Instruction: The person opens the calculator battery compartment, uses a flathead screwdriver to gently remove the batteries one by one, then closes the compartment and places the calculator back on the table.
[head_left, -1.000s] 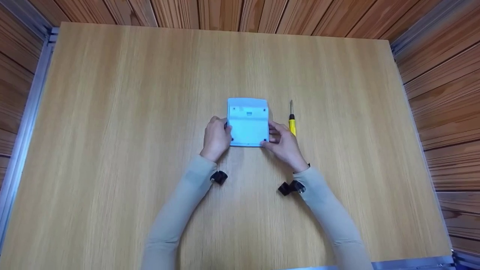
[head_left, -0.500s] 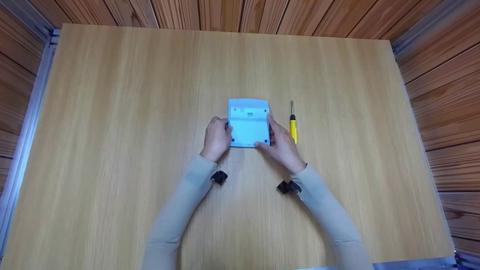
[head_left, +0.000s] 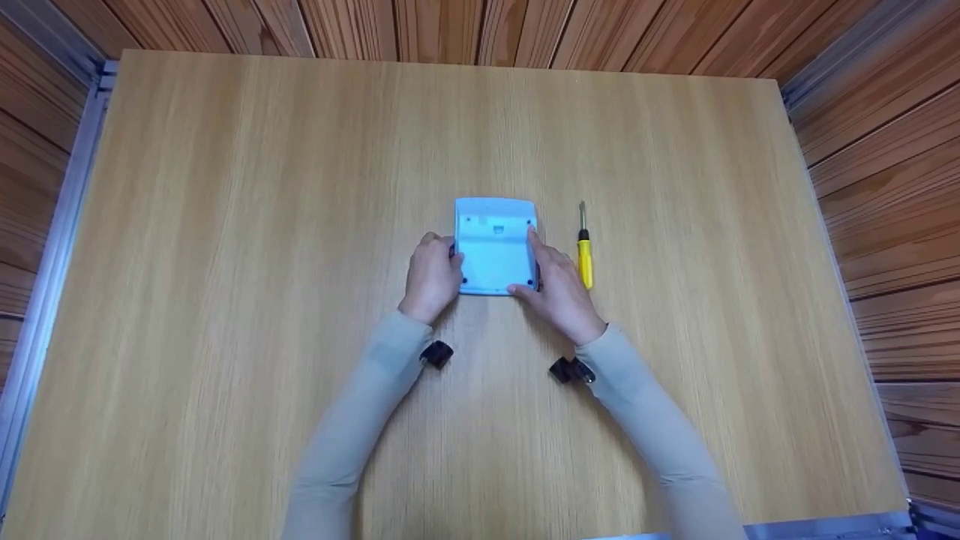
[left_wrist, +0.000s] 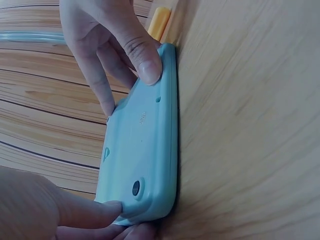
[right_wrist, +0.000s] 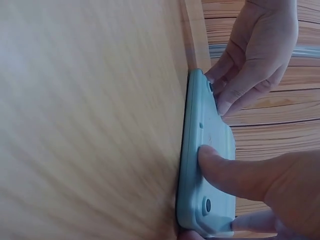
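A light blue calculator point(head_left: 491, 259) lies underside up on the table, showing dark round feet and a small latch. My left hand point(head_left: 433, 277) pinches its left edge; in the left wrist view the thumb point(left_wrist: 107, 211) lies on the back by a foot, with fingers under the edge. My right hand point(head_left: 564, 296) grips the right side, its thumb point(right_wrist: 212, 157) pressing on the back near the front edge and another finger reaching onto the back by the upper right foot. A screwdriver point(head_left: 585, 259) with a yellow handle lies just right of the right hand.
The wooden table point(head_left: 262, 225) spreads out on all sides. Metal rails point(head_left: 64, 217) run along its edges, and wood-plank walls point(head_left: 480, 30) stand behind and beside it. A small black camera point(head_left: 437, 354) sits at the left wrist.
My right hand has moved slightly left, its upper finger shifting from the calculator's side onto its back and the thumb sliding left along the front edge. The left hand and calculator stay put.
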